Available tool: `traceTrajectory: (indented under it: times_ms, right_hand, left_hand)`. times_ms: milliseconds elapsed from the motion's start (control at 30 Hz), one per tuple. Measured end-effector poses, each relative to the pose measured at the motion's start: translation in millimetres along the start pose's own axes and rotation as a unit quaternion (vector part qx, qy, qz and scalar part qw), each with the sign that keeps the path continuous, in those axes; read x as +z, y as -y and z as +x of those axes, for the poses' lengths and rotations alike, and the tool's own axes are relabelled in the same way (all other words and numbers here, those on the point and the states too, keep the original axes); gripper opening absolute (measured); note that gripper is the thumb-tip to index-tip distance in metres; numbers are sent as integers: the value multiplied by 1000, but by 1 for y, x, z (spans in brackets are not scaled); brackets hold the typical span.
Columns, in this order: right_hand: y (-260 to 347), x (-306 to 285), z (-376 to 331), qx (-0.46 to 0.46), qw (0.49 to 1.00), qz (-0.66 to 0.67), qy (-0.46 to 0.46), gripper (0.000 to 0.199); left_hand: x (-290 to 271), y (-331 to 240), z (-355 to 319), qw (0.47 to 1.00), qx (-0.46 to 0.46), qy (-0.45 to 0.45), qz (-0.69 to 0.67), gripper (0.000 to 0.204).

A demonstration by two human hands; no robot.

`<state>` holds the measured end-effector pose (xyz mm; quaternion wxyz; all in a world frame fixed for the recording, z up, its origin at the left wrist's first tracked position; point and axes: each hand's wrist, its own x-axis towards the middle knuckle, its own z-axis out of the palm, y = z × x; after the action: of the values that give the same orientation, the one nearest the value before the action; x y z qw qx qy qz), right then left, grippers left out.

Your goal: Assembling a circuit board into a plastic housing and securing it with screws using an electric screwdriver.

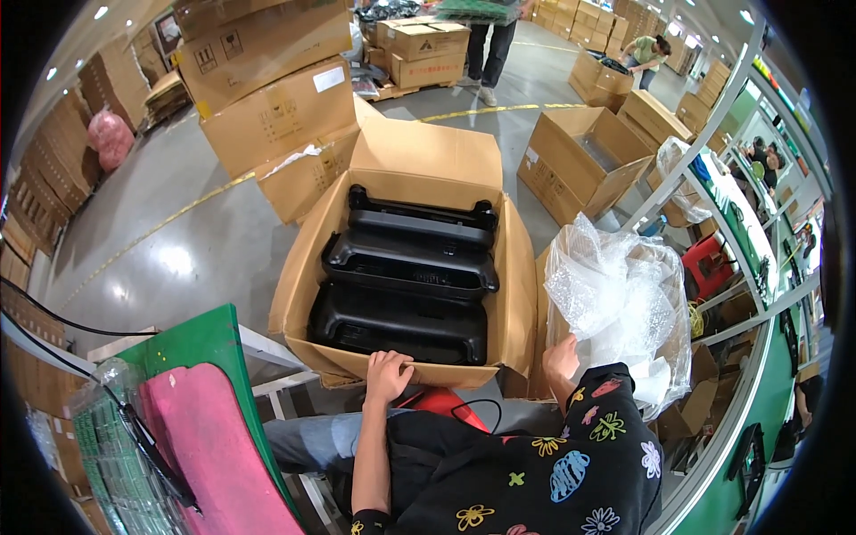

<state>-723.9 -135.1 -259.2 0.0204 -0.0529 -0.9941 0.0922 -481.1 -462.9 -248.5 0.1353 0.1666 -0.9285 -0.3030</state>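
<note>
In front of me stands an open cardboard box (520,294) with long black molded plastic parts (401,312) lying in rows inside. My left hand (389,375) is at the box's near edge, its fingers bent over the rim. To the right, a clear plastic bag (670,294) full of white bubble wrap (615,294) sits against the box's side. The fingers of my right hand (561,358) are closed at the near left edge of the bubble wrap; part of the grip is hidden.
Stacked cartons (281,116) rise beyond the box on the left. Another open carton (580,165) is at far right. A green table (227,357) with a pink mat (209,446) stands at my left, a metal-framed workbench (713,343) at my right. Two people work farther back.
</note>
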Motion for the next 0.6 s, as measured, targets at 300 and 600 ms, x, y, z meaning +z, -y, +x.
traceTrajectory:
  times_ms: [300, 600]
  right_hand:
    - [-2, 3, 1, 2, 1000, 3, 0, 40]
    - [0, 1, -1, 7, 1000, 5, 3, 40]
  left_hand:
    - [-1, -1, 0, 1000, -2, 3, 0, 24]
    - [-1, 0, 0, 1000, 4, -2, -4, 23]
